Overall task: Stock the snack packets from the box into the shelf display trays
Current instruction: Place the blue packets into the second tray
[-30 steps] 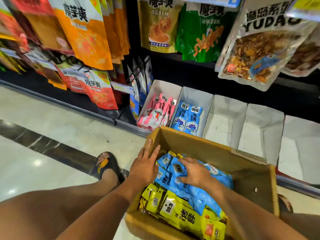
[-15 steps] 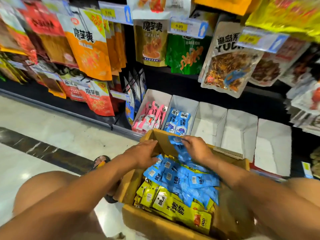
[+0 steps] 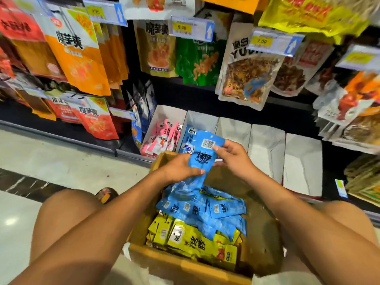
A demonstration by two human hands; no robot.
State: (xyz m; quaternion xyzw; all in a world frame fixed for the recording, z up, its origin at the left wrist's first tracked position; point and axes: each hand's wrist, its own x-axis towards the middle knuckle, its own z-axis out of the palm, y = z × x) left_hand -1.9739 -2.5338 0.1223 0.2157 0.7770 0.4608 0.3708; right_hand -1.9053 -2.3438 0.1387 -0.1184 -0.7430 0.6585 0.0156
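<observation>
A cardboard box (image 3: 181,268) sits on the floor between my knees, holding several blue packets (image 3: 207,208) on top of yellow packets (image 3: 193,241). Both hands hold a bunch of blue snack packets (image 3: 202,155) lifted above the box's far end. My left hand (image 3: 181,168) grips its lower part; my right hand (image 3: 232,156) pinches its top by the barcode. Behind stand white display trays: one with pink packets (image 3: 162,138), one with blue packets (image 3: 190,133), and three bare ones (image 3: 267,149).
Large snack bags hang on pegs above the trays, with price tags (image 3: 191,27) sticking out. More bags (image 3: 349,112) crowd the right side. A tiled floor (image 3: 51,159) lies to the left, and my sandalled foot (image 3: 107,195) is beside the box.
My right hand lifted blue packets out of the box toward the trays. My left hand left the box rim and took hold of the same bunch. The view tilted up.
</observation>
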